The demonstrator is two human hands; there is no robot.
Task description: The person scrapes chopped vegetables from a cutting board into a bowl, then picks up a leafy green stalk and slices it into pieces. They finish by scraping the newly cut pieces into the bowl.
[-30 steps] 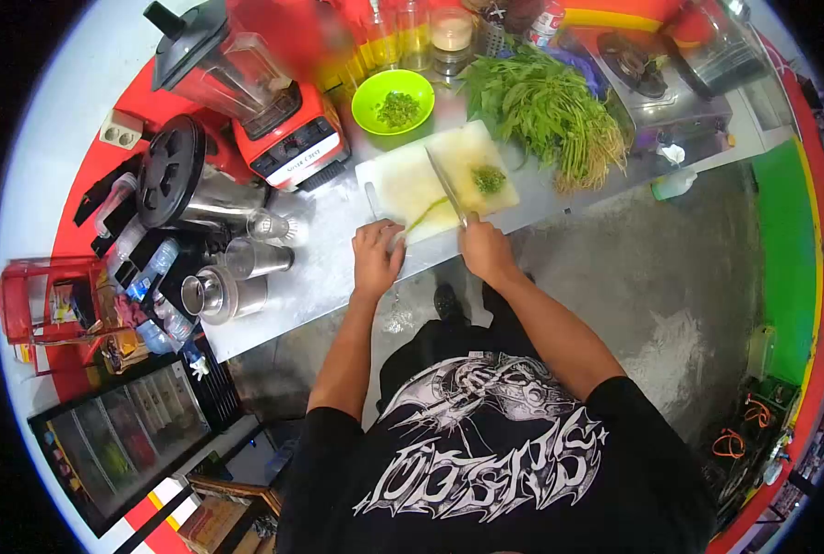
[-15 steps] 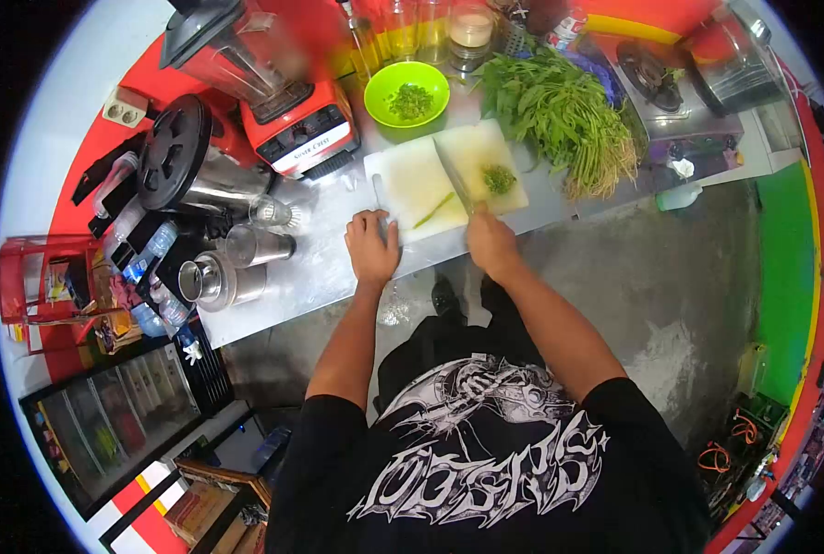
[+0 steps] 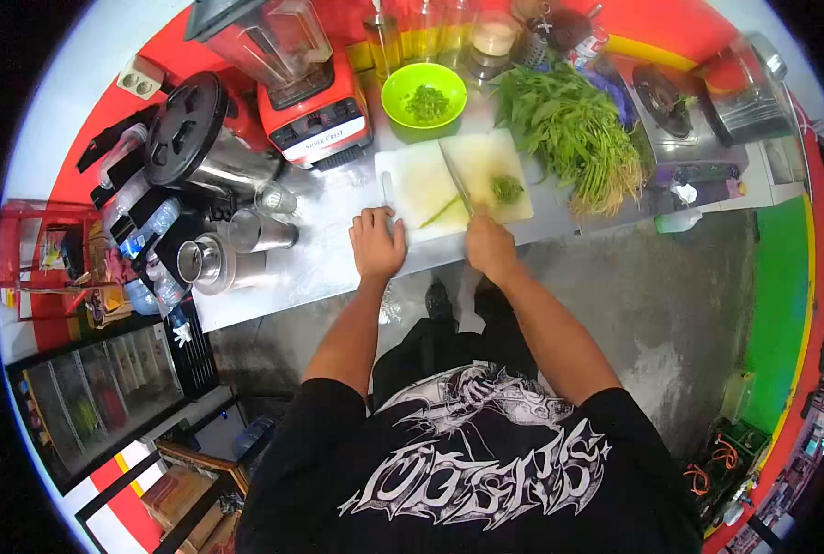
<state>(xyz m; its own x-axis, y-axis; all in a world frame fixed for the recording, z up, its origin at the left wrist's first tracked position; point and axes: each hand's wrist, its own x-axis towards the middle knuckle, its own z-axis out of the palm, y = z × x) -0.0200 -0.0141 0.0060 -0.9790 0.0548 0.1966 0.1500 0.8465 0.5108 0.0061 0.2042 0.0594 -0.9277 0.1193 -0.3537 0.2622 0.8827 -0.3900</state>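
Note:
A white cutting board (image 3: 403,175) lies on the metal counter. My right hand (image 3: 490,244) is closed round the handle of a knife (image 3: 455,175), whose blade lies over the board pointing away from me. Right of the blade is a small heap of chopped greens (image 3: 506,190); left of it, a thin green piece (image 3: 440,211). My left hand (image 3: 377,242) rests at the board's lower left corner, fingers apart, holding nothing. Behind the board stands a lime green bowl (image 3: 424,81) with chopped greens inside. A big bunch of leafy greens with roots (image 3: 569,138) lies to the right.
A red blender (image 3: 315,115) stands behind left. Further left are a metal pot with black lid (image 3: 186,129), a glass (image 3: 275,198) and metal cups (image 3: 207,262). Bottles (image 3: 383,42) line the back. A stove (image 3: 666,102) is at the right.
The view has shifted slightly, so the counter items appear a little further right. Both hands keep nearly the same places by the board, the right one still on the knife.

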